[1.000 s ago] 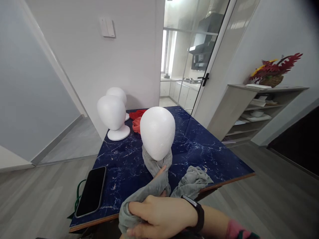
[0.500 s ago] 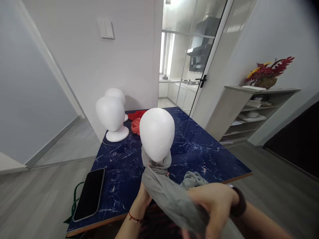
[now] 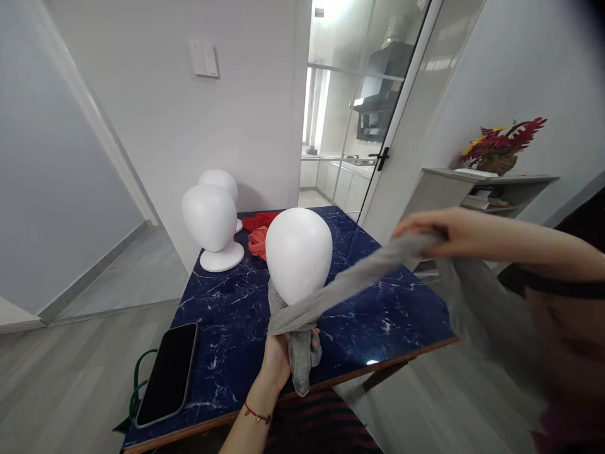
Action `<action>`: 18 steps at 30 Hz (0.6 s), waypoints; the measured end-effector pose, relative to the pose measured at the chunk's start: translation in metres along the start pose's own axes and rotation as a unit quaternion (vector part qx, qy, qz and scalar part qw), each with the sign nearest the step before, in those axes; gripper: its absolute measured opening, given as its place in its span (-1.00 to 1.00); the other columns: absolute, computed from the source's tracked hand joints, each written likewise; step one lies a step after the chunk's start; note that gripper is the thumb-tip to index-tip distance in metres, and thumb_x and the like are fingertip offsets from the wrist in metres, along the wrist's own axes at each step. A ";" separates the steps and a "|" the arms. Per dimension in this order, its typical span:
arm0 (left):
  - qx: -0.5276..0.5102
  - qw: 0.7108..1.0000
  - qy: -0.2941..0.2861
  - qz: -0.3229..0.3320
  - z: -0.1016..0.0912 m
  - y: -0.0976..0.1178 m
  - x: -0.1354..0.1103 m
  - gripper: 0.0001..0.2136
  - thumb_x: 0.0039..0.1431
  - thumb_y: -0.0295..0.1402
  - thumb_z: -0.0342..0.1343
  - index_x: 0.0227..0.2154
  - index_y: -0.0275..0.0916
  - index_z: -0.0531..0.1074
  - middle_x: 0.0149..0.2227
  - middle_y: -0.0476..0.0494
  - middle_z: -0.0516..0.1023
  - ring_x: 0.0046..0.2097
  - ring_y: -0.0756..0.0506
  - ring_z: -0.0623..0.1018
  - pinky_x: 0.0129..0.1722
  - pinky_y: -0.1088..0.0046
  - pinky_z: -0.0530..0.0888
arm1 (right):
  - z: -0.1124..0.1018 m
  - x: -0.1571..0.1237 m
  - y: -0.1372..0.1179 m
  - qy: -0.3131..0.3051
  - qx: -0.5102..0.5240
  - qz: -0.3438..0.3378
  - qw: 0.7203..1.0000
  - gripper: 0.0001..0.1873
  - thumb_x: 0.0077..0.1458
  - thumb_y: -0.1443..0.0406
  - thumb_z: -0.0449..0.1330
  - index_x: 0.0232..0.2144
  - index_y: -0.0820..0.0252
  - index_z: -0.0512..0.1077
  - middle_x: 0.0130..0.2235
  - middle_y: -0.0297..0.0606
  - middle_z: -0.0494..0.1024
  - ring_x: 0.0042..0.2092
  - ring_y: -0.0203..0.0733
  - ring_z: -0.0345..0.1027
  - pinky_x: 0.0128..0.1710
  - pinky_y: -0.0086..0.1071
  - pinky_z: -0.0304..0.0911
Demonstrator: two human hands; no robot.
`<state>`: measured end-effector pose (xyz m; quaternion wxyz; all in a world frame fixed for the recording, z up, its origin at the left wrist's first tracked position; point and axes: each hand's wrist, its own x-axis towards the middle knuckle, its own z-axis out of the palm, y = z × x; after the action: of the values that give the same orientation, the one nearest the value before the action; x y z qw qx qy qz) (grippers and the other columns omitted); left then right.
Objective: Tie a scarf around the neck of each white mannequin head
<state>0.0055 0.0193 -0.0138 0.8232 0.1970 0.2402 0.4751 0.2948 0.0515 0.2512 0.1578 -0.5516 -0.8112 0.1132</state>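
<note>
A white foam mannequin head (image 3: 299, 252) stands near the table's front edge, with a grey scarf (image 3: 350, 284) around its neck. My left hand (image 3: 276, 360) is closed on the scarf just below the head's chin. Cloth hides most of its fingers, and a short scarf end hangs down beside it. My right hand (image 3: 428, 228) is raised to the right of the head, gripping the scarf's long part. The scarf runs taut and slanting between my hands. Beyond my right hand, its loose remainder hangs down, blurred.
Two more white foam heads (image 3: 210, 217) stand at the back left of the blue marbled table (image 3: 227, 302). Beside them lie red and coral cloths (image 3: 258, 241). A phone (image 3: 167, 375) lies at the front left corner, near a green cord (image 3: 137, 381). A shelf (image 3: 491, 183) stands right.
My right hand has swung up and to the right, drawing the scarf's long part taut. The grey cloth bundled at the table's front edge has lifted away. My left hand stays at the neck.
</note>
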 end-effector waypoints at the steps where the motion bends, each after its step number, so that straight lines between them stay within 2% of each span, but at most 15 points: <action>1: 0.000 1.000 -0.002 -0.007 0.000 0.001 0.000 -0.55 0.12 -0.08 -0.02 -0.33 -0.45 0.52 -0.42 -0.33 0.56 -0.39 -0.18 0.52 -0.31 0.27 0.43 | 0.001 0.020 -0.013 0.027 -0.034 -0.037 0.998 -0.65 -0.08 0.18 0.23 -0.23 0.25 0.53 -0.31 -0.31 0.55 -0.31 -0.39 0.39 -0.27 -0.47 0.15; 4: -0.013 0.999 0.026 -0.019 0.000 0.002 0.001 -0.55 0.10 -0.07 -0.01 -0.30 -0.45 0.50 -0.40 -0.35 0.56 -0.38 -0.19 0.52 -0.32 0.27 0.42 | 0.008 0.085 -0.059 0.151 -0.055 -0.143 0.977 -0.64 0.06 0.17 0.15 -0.23 0.38 0.50 -0.36 -0.32 0.50 -0.28 -0.36 0.33 -0.22 -0.42 0.12; 6: -0.025 0.998 0.053 -0.025 0.002 0.003 0.002 -0.51 0.11 -0.03 -0.02 -0.25 -0.45 0.48 -0.39 -0.36 0.55 -0.36 -0.21 0.53 -0.33 0.26 0.43 | 0.015 0.130 -0.086 0.189 -0.030 -0.189 0.963 -0.64 0.06 0.18 0.16 -0.26 0.44 0.49 -0.37 -0.34 0.46 -0.24 -0.33 0.31 -0.16 -0.39 0.10; 8: -0.032 0.996 0.066 -0.043 0.003 0.003 0.003 -0.47 0.12 0.01 -0.05 -0.24 -0.47 0.47 -0.39 -0.38 0.55 -0.36 -0.21 0.54 -0.33 0.25 0.43 | 0.023 0.177 -0.105 0.151 -0.004 -0.240 0.959 -0.63 0.08 0.20 0.13 -0.25 0.48 0.48 -0.34 -0.34 0.46 -0.22 -0.35 0.29 -0.13 -0.41 0.09; 10: -0.033 0.995 0.067 -0.062 0.004 0.003 0.004 -0.44 0.11 0.04 -0.05 -0.25 -0.47 0.47 -0.40 -0.37 0.56 -0.38 -0.21 0.54 -0.34 0.26 0.43 | 0.033 0.223 -0.111 0.077 0.022 -0.286 0.955 -0.61 0.08 0.19 0.11 -0.27 0.51 0.47 -0.34 -0.32 0.47 -0.27 -0.40 0.27 -0.17 -0.47 0.09; 12: -0.029 0.995 0.061 -0.075 0.004 0.002 0.004 -0.43 0.10 0.06 -0.03 -0.24 -0.46 0.47 -0.40 -0.36 0.56 -0.40 -0.20 0.54 -0.36 0.28 0.43 | 0.046 0.262 -0.104 0.012 0.039 -0.302 0.953 -0.59 0.06 0.16 0.13 -0.33 0.52 0.48 -0.40 -0.31 0.47 -0.35 -0.45 0.21 -0.25 -0.53 0.08; 14: -0.017 0.996 0.056 -0.071 0.004 0.001 0.002 -0.43 0.10 0.07 -0.02 -0.22 -0.45 0.46 -0.40 -0.34 0.57 -0.41 -0.18 0.54 -0.37 0.31 0.43 | 0.061 0.290 -0.087 -0.021 0.048 -0.274 0.960 -0.58 0.02 0.14 0.16 -0.39 0.52 0.48 -0.47 -0.32 0.45 -0.43 -0.49 0.13 -0.35 -0.56 0.05; 16: 0.011 0.996 0.066 -0.053 0.006 -0.002 -0.001 -0.45 0.10 0.05 0.00 -0.23 -0.45 0.46 -0.39 -0.33 0.57 -0.44 -0.14 0.53 -0.39 0.34 0.43 | 0.078 0.303 -0.062 -0.027 0.051 -0.202 0.978 -0.59 0.00 0.13 0.18 -0.42 0.50 0.49 -0.52 -0.34 0.42 -0.48 -0.49 0.08 -0.41 -0.55 0.02; 18: 0.056 0.994 0.094 -0.022 0.008 -0.007 -0.006 -0.51 0.10 0.00 0.05 -0.27 -0.44 0.45 -0.39 -0.31 0.57 -0.48 -0.09 0.50 -0.43 0.40 0.43 | 0.097 0.302 -0.033 -0.018 0.056 -0.096 0.994 -0.64 -0.02 0.15 0.22 -0.45 0.46 0.50 -0.55 -0.34 0.41 -0.49 -0.46 0.10 -0.42 -0.53 0.03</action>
<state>0.0125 0.0095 -0.0103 0.7950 0.1921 0.3473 0.4587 0.1261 0.3200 0.2126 0.1841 -0.4592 -0.8557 0.1520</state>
